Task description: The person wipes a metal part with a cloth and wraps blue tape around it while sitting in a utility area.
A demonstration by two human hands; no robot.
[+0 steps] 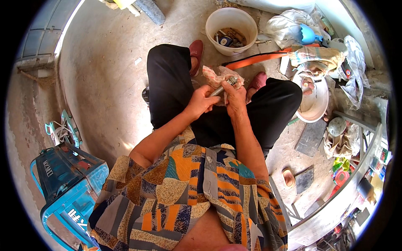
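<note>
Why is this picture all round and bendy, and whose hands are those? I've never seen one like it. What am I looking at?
There's no robot here, just a person with two bare hands. There's only one picture. It comes from a camera worn on the person's head, looking down. Its very wide lens makes the round shape and bends straight lines near the rim.

The person's left hand grips one end of a silvery metal tool. The right hand is at the other end, with a crumpled pinkish-white wrap.

On the floor beyond the feet is a white bucket with small things inside. A white basin is off to the right, and a teal box to the left.
</note>
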